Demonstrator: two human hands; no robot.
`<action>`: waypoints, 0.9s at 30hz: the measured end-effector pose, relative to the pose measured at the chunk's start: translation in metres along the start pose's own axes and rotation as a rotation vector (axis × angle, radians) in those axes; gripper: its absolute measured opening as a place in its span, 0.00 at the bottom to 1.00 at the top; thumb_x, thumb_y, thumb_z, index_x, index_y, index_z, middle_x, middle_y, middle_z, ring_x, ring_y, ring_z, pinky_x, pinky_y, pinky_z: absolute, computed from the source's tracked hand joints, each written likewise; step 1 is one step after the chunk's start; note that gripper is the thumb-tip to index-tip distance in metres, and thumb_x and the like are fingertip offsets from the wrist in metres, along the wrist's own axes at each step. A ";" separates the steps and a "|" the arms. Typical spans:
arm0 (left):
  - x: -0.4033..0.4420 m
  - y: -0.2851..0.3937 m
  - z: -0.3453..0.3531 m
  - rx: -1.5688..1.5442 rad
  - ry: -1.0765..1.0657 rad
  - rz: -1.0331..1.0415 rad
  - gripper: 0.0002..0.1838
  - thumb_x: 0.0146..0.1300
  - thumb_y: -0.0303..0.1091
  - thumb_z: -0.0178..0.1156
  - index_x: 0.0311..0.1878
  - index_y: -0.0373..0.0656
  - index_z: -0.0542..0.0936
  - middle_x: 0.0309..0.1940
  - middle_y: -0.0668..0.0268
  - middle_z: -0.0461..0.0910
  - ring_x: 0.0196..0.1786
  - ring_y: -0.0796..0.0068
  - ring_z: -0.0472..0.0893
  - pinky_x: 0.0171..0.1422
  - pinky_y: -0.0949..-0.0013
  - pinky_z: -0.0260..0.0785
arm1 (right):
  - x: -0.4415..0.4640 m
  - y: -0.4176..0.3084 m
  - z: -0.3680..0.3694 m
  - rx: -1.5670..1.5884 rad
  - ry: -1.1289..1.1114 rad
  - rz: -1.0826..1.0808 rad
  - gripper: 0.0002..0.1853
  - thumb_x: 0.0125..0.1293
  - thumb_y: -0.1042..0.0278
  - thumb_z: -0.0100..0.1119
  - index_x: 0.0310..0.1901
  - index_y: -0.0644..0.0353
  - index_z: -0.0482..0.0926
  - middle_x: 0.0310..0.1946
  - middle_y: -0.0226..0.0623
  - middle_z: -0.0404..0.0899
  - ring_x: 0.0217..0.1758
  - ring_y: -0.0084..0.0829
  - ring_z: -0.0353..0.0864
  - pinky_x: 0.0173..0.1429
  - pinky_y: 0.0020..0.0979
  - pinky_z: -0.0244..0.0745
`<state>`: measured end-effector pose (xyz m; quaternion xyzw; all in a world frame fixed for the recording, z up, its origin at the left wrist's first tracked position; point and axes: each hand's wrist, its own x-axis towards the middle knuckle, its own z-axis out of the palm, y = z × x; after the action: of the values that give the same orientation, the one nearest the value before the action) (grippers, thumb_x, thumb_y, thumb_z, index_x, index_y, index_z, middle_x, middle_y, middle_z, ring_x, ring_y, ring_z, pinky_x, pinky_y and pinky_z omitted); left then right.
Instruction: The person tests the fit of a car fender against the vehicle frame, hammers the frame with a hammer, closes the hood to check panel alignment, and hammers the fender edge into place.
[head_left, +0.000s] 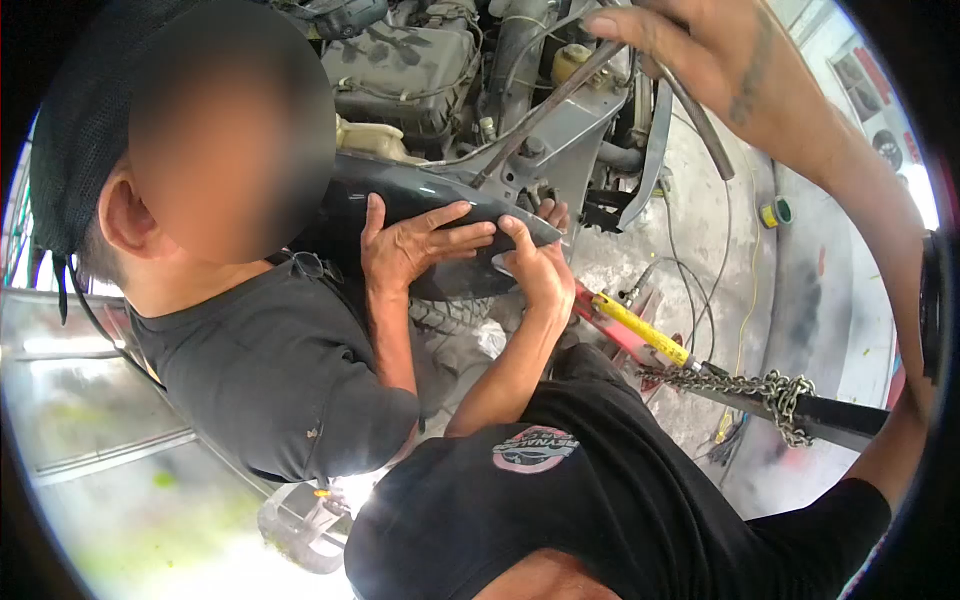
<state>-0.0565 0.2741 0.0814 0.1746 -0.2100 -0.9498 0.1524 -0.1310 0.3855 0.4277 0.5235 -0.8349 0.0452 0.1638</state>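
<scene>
While the right hand (700,60) is closed round a metal bar (550,115), the left hand (540,275) is clamped on the pointed end of a dark curved panel (460,278), thumb on its face, some fingers hidden. Panel sits along the side of an open engine bay (410,75), above a tyre (455,314). Bar slants down from the right hand to the panel's upper edge; cannot tell whether its tip touches. A second length of metal comes out on the other side of the same hand; the join, if any, lies under the grip.

Co-worker in dark shirt (270,370) leans in close. Co-worker's hand (410,245) lies spread on the panel face, fingers pointing toward the left hand, just beside its thumb.

Engine bay: ribbed cover, hoses, a yellowish reservoir (572,63) near the bar.

Floor (620,270) is grey and stained. On it, past the panel's pointed end: red equipment with a yellow cylinder (645,328), loose cables, a small round container (775,212) well apart. Chain (790,400) is looped over a dark beam (850,420), its run leading toward the yellow cylinder.
</scene>
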 end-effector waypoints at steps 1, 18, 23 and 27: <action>0.001 -0.001 -0.002 -0.004 -0.002 0.001 0.44 0.71 0.66 0.60 0.65 0.28 0.67 0.55 0.46 0.81 0.56 0.54 0.85 0.68 0.53 0.74 | 0.002 -0.006 -0.017 -0.052 -0.341 -0.054 0.24 0.82 0.59 0.51 0.69 0.68 0.71 0.45 0.52 0.86 0.31 0.34 0.87 0.31 0.33 0.84; 0.001 0.004 0.007 0.013 0.022 0.019 0.46 0.71 0.66 0.61 0.66 0.27 0.63 0.54 0.43 0.81 0.55 0.51 0.85 0.69 0.50 0.74 | 0.038 -0.031 -0.037 0.142 -0.532 0.375 0.11 0.78 0.68 0.57 0.52 0.67 0.82 0.25 0.37 0.82 0.23 0.26 0.77 0.22 0.26 0.68; 0.000 0.004 -0.001 -0.047 -0.033 -0.055 0.46 0.69 0.63 0.63 0.74 0.37 0.58 0.60 0.52 0.75 0.60 0.55 0.81 0.70 0.51 0.74 | 0.030 -0.075 0.011 0.120 0.286 0.522 0.14 0.77 0.72 0.57 0.60 0.67 0.76 0.22 0.37 0.80 0.20 0.25 0.77 0.22 0.30 0.69; -0.001 0.003 0.004 -0.027 0.004 0.007 0.43 0.71 0.64 0.62 0.69 0.33 0.62 0.56 0.47 0.79 0.56 0.52 0.84 0.68 0.51 0.75 | 0.007 -0.013 -0.012 -0.267 -0.303 -0.086 0.22 0.80 0.58 0.52 0.65 0.64 0.70 0.30 0.40 0.85 0.24 0.34 0.83 0.29 0.35 0.82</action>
<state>-0.0567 0.2729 0.0867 0.1736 -0.1975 -0.9517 0.1585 -0.1196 0.3761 0.4398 0.5330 -0.8256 -0.1519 0.1060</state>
